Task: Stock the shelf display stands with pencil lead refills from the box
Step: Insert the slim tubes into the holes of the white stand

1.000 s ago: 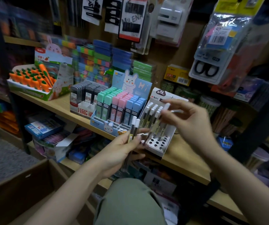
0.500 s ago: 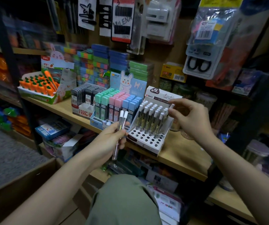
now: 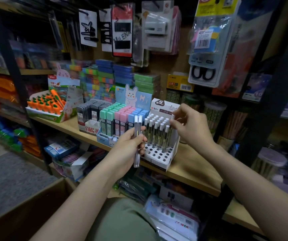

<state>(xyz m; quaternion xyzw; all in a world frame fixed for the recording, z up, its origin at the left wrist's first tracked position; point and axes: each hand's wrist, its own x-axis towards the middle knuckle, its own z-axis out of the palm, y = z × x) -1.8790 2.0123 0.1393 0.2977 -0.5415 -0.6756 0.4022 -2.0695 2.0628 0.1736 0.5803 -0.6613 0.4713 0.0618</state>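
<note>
Wooden shelf (image 3: 188,173) runs from upper left down to the right in front of me, its front edge bare only right of the stands. A dark upright post (image 3: 18,87) cuts across the left side; another dark post (image 3: 268,105) borders the right. Hanging blister packs (image 3: 122,30) crowd the wall above and hang low over the back row. Stacked coloured boxes (image 3: 105,75) fill the rear of the shelf.

On the shelf, left to right: carrot display (image 3: 47,105), black refill cases (image 3: 91,112), pastel bunny stand (image 3: 122,117), then the white lead stand (image 3: 158,153), all packed side by side. Jars (image 3: 214,112) stand just right of it, behind my right hand.

White lead stand: back rows filled with white-capped tubes (image 3: 158,131), front rows of holes open.

My left hand (image 3: 129,146) grips two refill tubes (image 3: 137,141) upright, caps up, just in front of the stand's left edge. My right hand (image 3: 190,126) is at the stand's upper right corner, fingers curled, fingertips pinching a tube cap there.

My knee (image 3: 120,221) sits below. Brown box wall (image 3: 23,211) lower left.
</note>
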